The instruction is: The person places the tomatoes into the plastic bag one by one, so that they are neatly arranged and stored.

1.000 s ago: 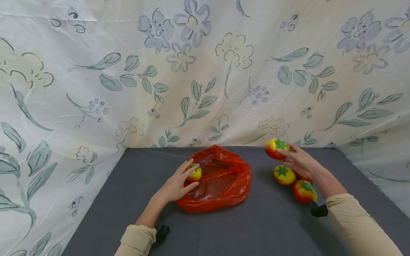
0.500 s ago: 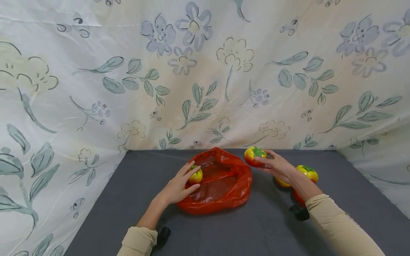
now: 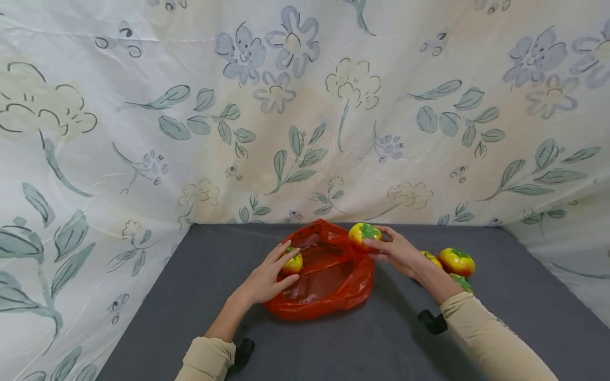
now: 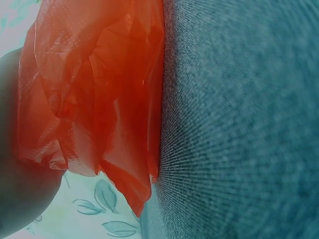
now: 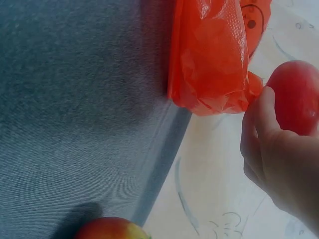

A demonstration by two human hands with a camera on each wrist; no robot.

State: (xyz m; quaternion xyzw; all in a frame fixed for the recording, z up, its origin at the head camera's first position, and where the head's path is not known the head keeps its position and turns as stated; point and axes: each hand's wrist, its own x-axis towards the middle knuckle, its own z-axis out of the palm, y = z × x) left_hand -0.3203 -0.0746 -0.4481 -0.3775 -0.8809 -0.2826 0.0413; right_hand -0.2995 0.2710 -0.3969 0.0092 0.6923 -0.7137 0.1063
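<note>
A red plastic bag [image 3: 319, 304] stands on the dark table with its mouth spread upward. My left hand [image 3: 262, 278] rests at the bag's left rim, fingers extended and spread. Between its thumb and fingers shows a yellow-red persimmon [image 3: 293, 263] at the left inside of the bag; whether the hand touches it I cannot tell. At the bag's right back rim, my right hand [image 3: 396, 253] grips another persimmon [image 3: 360, 236] with a green leafy top. The right wrist view shows this fruit's red side [image 5: 296, 97] beside the bag. In the left wrist view, the bag's side [image 4: 94, 89] hides the left fingers.
Several more persimmons [image 3: 456, 262] lie in a group to the right, partly behind my right forearm. A flowered cloth [image 3: 305, 132] hangs behind the dark table [image 3: 333, 349]. Black wrist devices [image 3: 432, 321] sit under both forearms.
My right hand has carried its persimmon leftward and slightly down, from above the group on the right to the bag's right rim. The left hand has stayed at the bag's left rim.
</note>
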